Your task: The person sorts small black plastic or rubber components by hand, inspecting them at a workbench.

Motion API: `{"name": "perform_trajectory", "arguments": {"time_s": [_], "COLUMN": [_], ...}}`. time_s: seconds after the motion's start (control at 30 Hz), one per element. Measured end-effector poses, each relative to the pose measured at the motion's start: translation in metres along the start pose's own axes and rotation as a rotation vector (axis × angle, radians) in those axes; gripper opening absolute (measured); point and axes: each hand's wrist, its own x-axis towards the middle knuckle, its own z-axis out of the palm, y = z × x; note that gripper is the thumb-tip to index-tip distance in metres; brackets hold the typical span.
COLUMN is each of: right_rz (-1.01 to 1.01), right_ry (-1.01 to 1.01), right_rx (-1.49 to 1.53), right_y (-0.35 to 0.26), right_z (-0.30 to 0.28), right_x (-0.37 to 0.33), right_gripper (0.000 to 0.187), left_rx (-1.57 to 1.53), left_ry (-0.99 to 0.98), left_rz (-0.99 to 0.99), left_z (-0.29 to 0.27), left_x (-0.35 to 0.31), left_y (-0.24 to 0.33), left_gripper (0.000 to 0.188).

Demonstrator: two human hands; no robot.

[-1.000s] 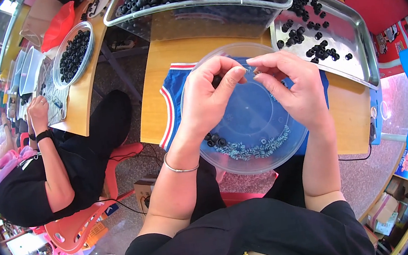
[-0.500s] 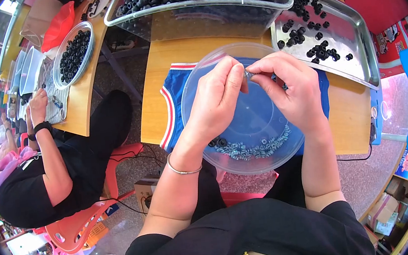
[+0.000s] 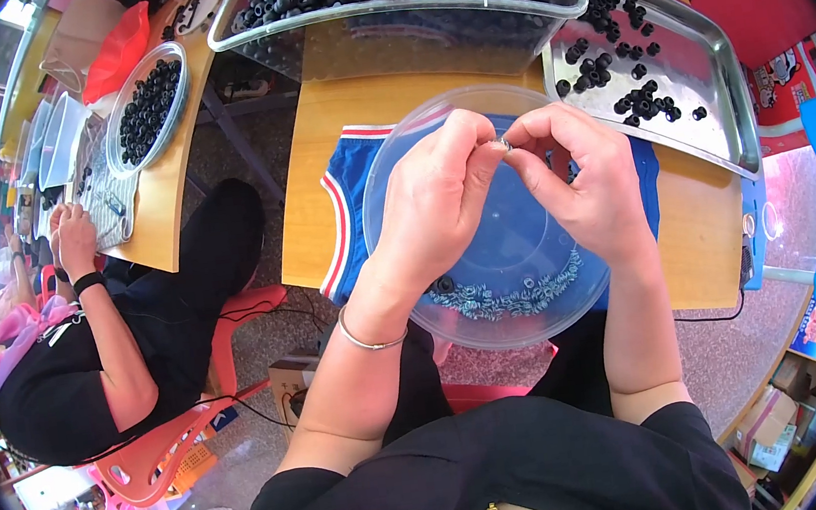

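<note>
Over a shallow round clear plastic bowl [image 3: 399, 301], my left hand [image 3: 433, 192] and my right hand [image 3: 582, 170] meet, thumbs and forefingers pinched together. Between their fingertips is a tiny silvery metal piece [image 3: 504, 144], mostly covered by the fingers. Many small silvery pieces [image 3: 509, 300] lie along the bowl's near side. By my left wrist, a small black round part [image 3: 446, 284] rests in the bowl. Beneath the bowl is a blue cloth [image 3: 348, 186] with red and white trim.
A large clear bin [image 3: 404, 39] full of black round parts stands at the back. A metal tray [image 3: 696, 41] with scattered black parts is at the right. On the left, a co-worker's hands [image 3: 71, 233] are at another table, near a round tub [image 3: 182, 104] of black parts.
My fingertips have shifted slightly to the right and closed in on each other around the tiny piece. The co-worker's hands have moved a little nearer.
</note>
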Motion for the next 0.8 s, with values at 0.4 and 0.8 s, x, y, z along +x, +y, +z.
{"name": "perform_trajectory", "arguments": {"time_s": [0.4, 0.8], "right_rz": [-0.046, -0.274], "right_ry": [0.113, 0.262], "right_rx": [-0.081, -0.302], "right_y": [-0.01, 0.0], "right_z": [0.007, 0.014], "right_x": [-0.004, -0.003], "right_gripper": [0.015, 0.02], "left_rx": [-0.111, -0.9], "left_ry": [0.01, -0.095], "left_rz": [-0.143, -0.564], "left_z": [0.0, 0.002], "left_x": [-0.002, -0.001], "left_y": [0.01, 0.002], "left_gripper": [0.026, 0.043]}}
